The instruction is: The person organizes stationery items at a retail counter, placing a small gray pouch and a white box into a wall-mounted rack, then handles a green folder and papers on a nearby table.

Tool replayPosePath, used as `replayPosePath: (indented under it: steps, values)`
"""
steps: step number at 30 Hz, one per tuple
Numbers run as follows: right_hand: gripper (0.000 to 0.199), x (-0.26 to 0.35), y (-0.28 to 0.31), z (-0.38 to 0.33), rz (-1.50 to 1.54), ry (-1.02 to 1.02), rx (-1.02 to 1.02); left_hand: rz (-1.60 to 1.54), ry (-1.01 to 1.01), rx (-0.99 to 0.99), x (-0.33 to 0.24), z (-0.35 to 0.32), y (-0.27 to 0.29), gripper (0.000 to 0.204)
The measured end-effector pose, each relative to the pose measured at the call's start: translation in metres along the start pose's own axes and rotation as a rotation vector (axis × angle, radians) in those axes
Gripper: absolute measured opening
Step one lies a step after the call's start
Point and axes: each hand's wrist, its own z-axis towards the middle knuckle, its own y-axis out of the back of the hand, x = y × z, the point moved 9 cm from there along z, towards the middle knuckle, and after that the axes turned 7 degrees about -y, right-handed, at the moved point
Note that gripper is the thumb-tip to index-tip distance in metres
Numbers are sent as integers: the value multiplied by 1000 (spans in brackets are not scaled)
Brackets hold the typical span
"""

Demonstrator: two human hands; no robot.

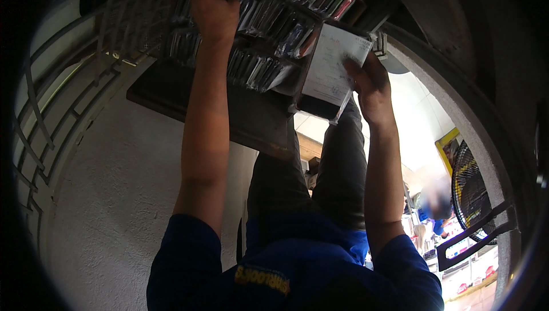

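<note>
My right hand (374, 89) grips a flat clear plastic packet with a white printed slip (331, 62) at its front and something dark showing below the slip. The thumb lies on its face, and the other fingers are mostly hidden behind it. Farther left, my left hand (214, 10) reaches up to the tightly filed rows of thin plastic-sleeved packets (263, 16). Its fingers are bent with the thumb apart from them, over dark packets. I see nothing clearly gripped there.
The rows stand in a dark shelf unit with a ledge (166, 90) below. Metal grille bars (43, 133) run along the left, beside a pale rough surface (126, 196). To the right are a black fan (470, 188), a blurred person in blue (436, 205) and bright shelves of goods.
</note>
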Motion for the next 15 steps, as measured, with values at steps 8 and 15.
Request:
replayPosePath:
  steps: [8, 15]
  values:
    - [25, 30, -26, 14, -87, 59, 56, 152, -106, -19, -3, 15, 4, 39]
    - [31, 78, -59, 24, -375, 49, 38, -101, 91, 126, 18, 15, -8, 48]
